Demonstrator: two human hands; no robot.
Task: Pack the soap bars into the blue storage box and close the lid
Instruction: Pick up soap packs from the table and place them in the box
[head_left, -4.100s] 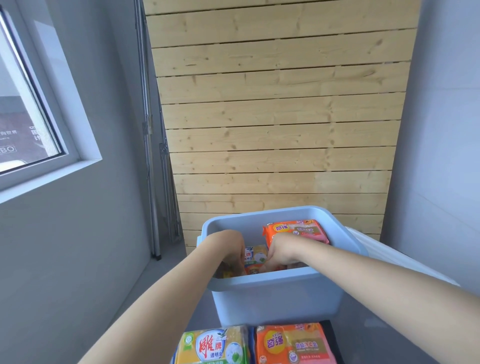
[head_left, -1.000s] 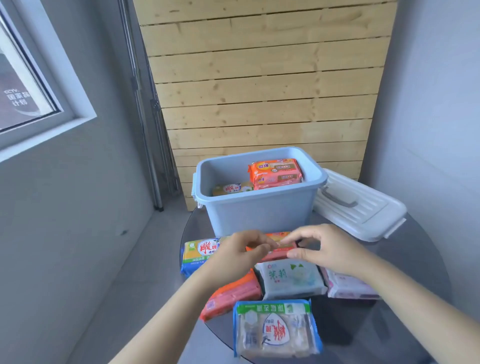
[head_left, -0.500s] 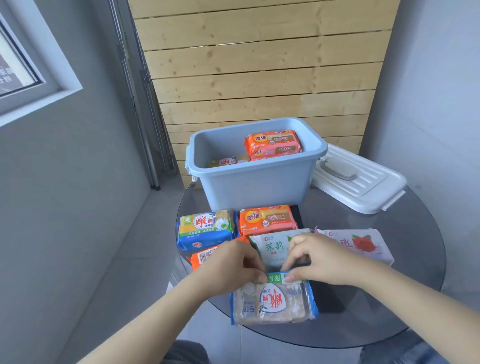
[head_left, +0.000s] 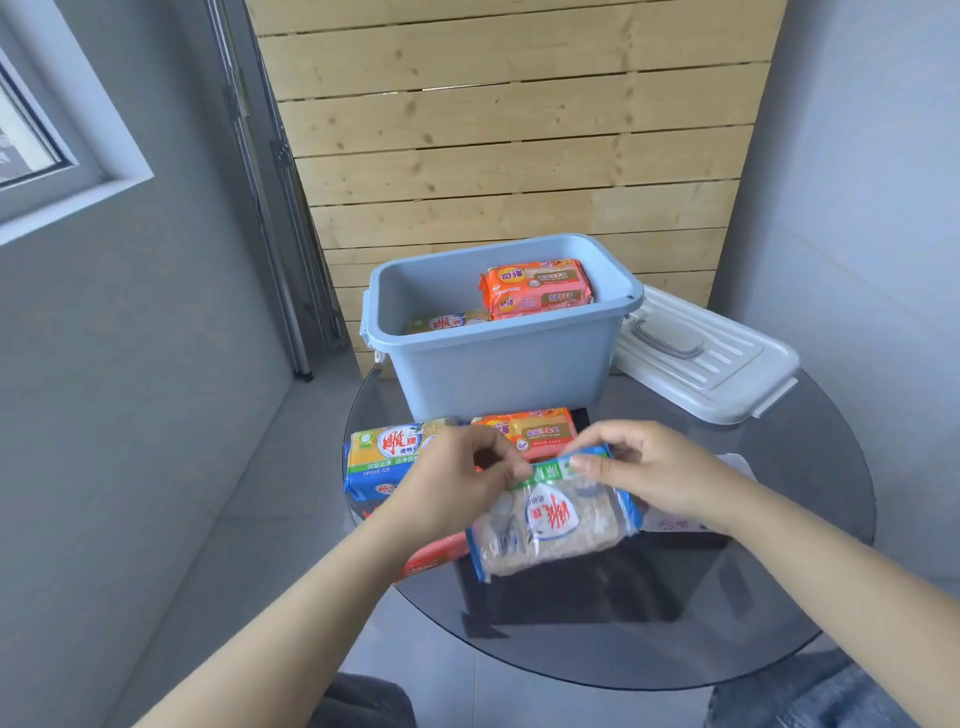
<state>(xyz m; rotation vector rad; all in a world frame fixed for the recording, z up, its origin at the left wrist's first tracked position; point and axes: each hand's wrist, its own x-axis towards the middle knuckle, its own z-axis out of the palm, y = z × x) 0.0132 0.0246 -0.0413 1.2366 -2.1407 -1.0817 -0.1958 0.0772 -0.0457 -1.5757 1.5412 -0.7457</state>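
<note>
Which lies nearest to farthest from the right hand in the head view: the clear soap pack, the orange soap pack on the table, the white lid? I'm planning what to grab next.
From the right hand:
1. Clear soap pack, pinched at its top edge by both hands.
2. Orange soap pack on the table, just beyond the fingers, in front of the blue storage box.
3. White lid, far right, beside the box.

— Where's the box (head_left: 498, 364)?
— At the table's (head_left: 810, 545) far side, lid (head_left: 701, 358) lying just right of it, two soap packs (head_left: 535, 288) inside.
— And the rest?
— Two packs (head_left: 384, 457) side by side before the box; nearer, one pack (head_left: 553, 525) between both hands (head_left: 457, 483), above the others
</note>
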